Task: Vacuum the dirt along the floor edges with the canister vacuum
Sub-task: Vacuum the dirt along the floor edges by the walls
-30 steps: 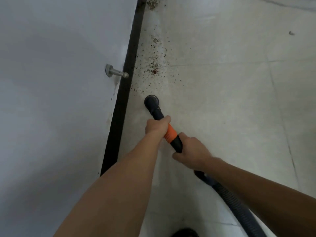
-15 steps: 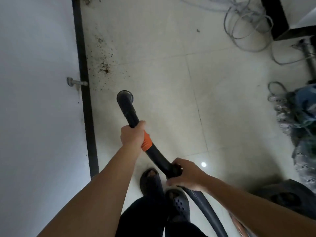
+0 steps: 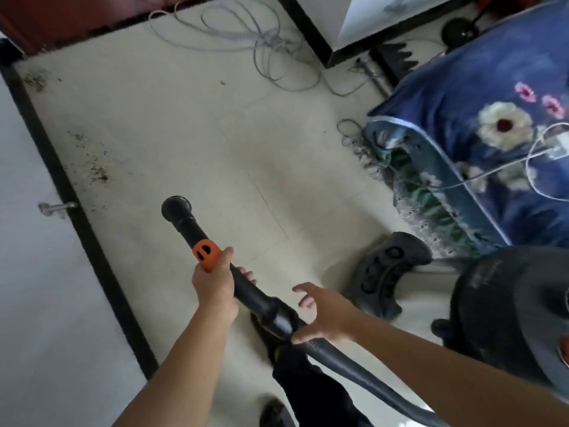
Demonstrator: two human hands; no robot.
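The left hand [image 3: 214,285] has its grip clamped round the black wand [image 3: 257,298] just behind the orange collar [image 3: 207,254], with the round nozzle [image 3: 176,207] pointing to 11 o'clock. The right hand [image 3: 328,315] has its grip apart, fingers spread, thumb beside the cuff where the ribbed hose [image 3: 354,363] joins. The dirt [image 3: 97,172] lies on the floor [image 3: 215,134] against the black baseboard [image 3: 58,171], at 10 o'clock of the nozzle and apart from it; the canister vacuum [image 3: 508,315] stands at 3 o'clock of the right hand.
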